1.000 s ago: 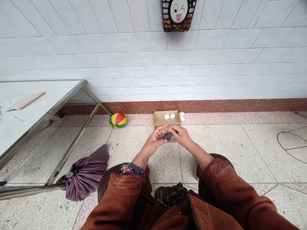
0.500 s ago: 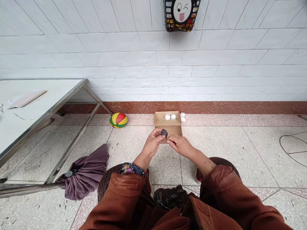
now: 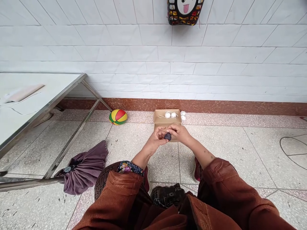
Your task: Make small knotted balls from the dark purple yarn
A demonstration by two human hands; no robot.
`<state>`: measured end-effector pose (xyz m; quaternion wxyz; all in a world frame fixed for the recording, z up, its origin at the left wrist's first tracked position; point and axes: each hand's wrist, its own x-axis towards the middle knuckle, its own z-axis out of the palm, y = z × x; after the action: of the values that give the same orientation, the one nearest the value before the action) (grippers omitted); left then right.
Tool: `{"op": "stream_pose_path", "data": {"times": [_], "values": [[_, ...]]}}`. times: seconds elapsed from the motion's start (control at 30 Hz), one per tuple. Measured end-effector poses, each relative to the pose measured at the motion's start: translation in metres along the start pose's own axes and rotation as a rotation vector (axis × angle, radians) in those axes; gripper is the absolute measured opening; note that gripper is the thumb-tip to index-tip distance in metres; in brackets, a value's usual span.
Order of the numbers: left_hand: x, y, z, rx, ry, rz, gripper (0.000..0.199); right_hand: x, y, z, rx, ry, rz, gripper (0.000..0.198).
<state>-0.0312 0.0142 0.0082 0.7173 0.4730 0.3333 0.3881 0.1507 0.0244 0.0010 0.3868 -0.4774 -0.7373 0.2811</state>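
A small dark ball (image 3: 168, 136), seemingly of wound thread, is held between the thumb and fingers of my left hand (image 3: 156, 137). Close against its upper side, the fingers of my right hand (image 3: 177, 131) are pinched together; what lies between them is too small to make out. Both hands are in front of an open cardboard box (image 3: 159, 120) on the floor and hide part of its near half. Two white thread balls (image 3: 170, 114) with loose ends rest in the box's far part. Just right of it lie small white pieces (image 3: 183, 115).
A striped ball (image 3: 118, 117) sits by the wall to the left. A purple pleated cloth (image 3: 85, 169) lies beside the metal-framed table (image 3: 64, 92). A black basket (image 3: 184, 19) hangs on the wall. At the right is a wire loop (image 3: 284, 148).
The dark ball has turned and sits slightly lower and farther right in my left fingers. My right hand has moved up from beside it to its upper side. The view has shifted slightly.
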Motion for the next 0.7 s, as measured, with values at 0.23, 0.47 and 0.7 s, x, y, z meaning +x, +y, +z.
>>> {"op": "stream_pose_path", "data": {"times": [0.23,0.47,0.7], "values": [[0.0,0.001,-0.001,-0.094,-0.036,-0.02,0.049,-0.007,0.006,0.004,0.053,-0.044,0.127,0.017],[0.007,-0.001,-0.007,-0.043,0.223,0.045,0.041,-0.027,-0.009,0.008,-0.058,-0.137,0.027,0.016],[0.007,-0.014,-0.009,0.303,0.185,0.092,0.05,-0.028,-0.022,-0.004,0.019,-0.121,-0.092,0.016]]}}
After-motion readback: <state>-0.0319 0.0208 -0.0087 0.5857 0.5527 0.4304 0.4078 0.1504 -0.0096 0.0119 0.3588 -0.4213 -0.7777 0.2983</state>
